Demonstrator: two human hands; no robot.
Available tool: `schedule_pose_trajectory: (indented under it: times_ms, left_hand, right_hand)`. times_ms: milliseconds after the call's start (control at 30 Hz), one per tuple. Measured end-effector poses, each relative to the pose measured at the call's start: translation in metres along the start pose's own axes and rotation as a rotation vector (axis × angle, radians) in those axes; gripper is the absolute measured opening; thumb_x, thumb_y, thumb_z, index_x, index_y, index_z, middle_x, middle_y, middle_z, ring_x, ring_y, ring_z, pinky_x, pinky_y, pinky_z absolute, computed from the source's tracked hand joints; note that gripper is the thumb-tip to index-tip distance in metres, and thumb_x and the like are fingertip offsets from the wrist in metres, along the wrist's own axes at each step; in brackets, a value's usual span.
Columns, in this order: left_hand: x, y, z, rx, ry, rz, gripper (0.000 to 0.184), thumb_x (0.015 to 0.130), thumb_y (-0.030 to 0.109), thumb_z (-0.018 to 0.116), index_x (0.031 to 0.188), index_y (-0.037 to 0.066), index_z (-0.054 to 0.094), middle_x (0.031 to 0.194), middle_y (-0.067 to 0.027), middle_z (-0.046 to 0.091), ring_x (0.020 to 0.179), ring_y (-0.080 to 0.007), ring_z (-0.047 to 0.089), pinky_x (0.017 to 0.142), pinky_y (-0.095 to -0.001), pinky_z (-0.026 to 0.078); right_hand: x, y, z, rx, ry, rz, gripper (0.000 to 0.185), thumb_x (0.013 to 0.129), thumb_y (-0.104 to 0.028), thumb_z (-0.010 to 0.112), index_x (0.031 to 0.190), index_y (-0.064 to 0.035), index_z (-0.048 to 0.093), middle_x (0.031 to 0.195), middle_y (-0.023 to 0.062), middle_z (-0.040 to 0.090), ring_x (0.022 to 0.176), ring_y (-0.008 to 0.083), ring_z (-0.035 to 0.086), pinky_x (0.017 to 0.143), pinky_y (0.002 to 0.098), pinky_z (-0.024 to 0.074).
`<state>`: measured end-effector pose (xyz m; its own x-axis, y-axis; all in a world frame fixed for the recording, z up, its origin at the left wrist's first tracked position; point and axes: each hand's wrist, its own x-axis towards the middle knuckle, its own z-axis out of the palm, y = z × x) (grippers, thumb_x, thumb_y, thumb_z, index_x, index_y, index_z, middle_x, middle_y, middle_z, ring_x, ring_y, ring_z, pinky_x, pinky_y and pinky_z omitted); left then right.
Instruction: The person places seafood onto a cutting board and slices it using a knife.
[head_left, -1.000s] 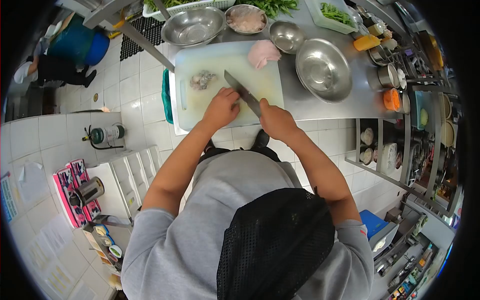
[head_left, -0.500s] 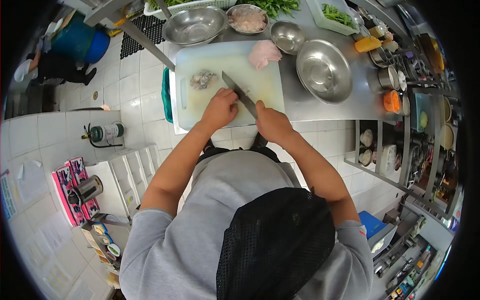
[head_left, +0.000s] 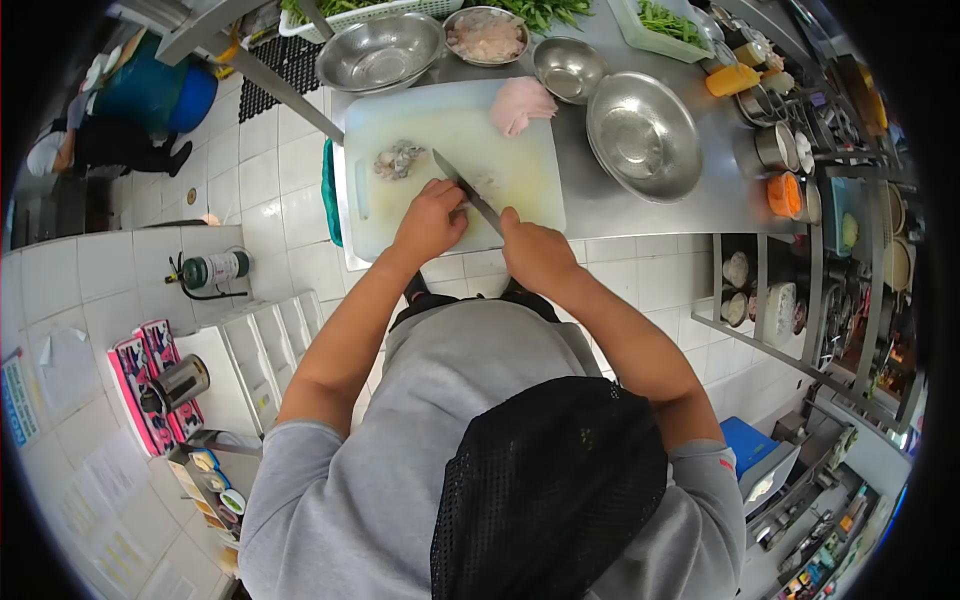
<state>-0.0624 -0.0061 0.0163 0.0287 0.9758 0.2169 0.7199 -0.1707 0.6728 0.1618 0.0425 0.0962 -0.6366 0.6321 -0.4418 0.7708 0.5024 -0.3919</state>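
Note:
A broad-bladed knife (head_left: 470,193) is in my right hand (head_left: 536,250), its tip pointing up and left over the pale cutting board (head_left: 440,110). Beside the blade, my left hand (head_left: 430,220) rests on the board with its fingers curled together; whatever they press on is hidden. A small pile of greyish pieces (head_left: 399,159) lies on the board's left part, beyond my left hand. Faint scraps (head_left: 486,180) show just right of the blade. The pink cloth (head_left: 522,105) lies crumpled at the board's top right corner.
Behind the board stand a metal colander (head_left: 380,50), a bowl of pale pieces (head_left: 487,36) and a small bowl (head_left: 569,68). A large metal bowl (head_left: 644,136) is to the right, near an orange container (head_left: 784,195). A person (head_left: 110,143) is at the far left.
The knife and my right hand have shifted left, bringing the blade closer to my left hand's fingers. My left hand has moved slightly left. The whole view has also shifted a little.

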Motion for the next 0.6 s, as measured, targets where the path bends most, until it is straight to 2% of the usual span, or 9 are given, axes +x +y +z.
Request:
schedule_pose_trajectory:
  times_ms: [233,400,533,600]
  left_hand:
    - [-0.004,-0.003,-0.002,-0.019,0.070,-0.027,0.024,0.079,-0.001,0.074,0.102,-0.001,0.070,0.105,-0.0164,0.069,0.105,-0.0403,0.064,0.093,-0.0488,0.057]
    - [-0.010,-0.002,0.007,0.043,0.039,-0.005,0.027,0.078,-0.002,0.074,0.104,-0.002,0.071,0.106,-0.0173,0.069,0.103,-0.0419,0.064,0.092,-0.0494,0.056]
    - [0.000,-0.005,-0.002,0.037,0.050,0.056,0.027,0.077,-0.002,0.074,0.104,-0.001,0.071,0.106,-0.0178,0.068,0.104,-0.0414,0.063,0.092,-0.0492,0.056]
    - [-0.008,-0.003,-0.005,0.049,0.099,0.057,0.021,0.076,-0.004,0.070,0.097,-0.001,0.067,0.100,-0.0177,0.065,0.098,-0.0411,0.061,0.087,-0.0508,0.055]
  right_hand:
    - [-0.036,-0.008,-0.031,0.036,0.018,-0.040,0.022,0.100,-0.006,0.058,0.118,0.0045,0.052,0.092,0.0274,0.076,0.090,0.0471,0.077,0.083,0.0592,0.0592]
    - [-0.010,0.001,0.016,0.032,-0.013,0.015,0.024,0.101,-0.009,0.060,0.119,0.0043,0.052,0.093,0.0272,0.076,0.091,0.0467,0.077,0.085,0.0587,0.0590]
    - [0.001,0.003,-0.015,0.009,0.019,-0.050,0.023,0.102,-0.009,0.060,0.119,0.0043,0.053,0.094,0.0277,0.077,0.091,0.0463,0.077,0.084,0.0591,0.0591]
    - [-0.013,-0.003,-0.031,0.008,0.012,-0.053,0.023,0.102,-0.009,0.060,0.118,0.0044,0.053,0.094,0.0277,0.077,0.091,0.0462,0.077,0.084,0.0591,0.0592]
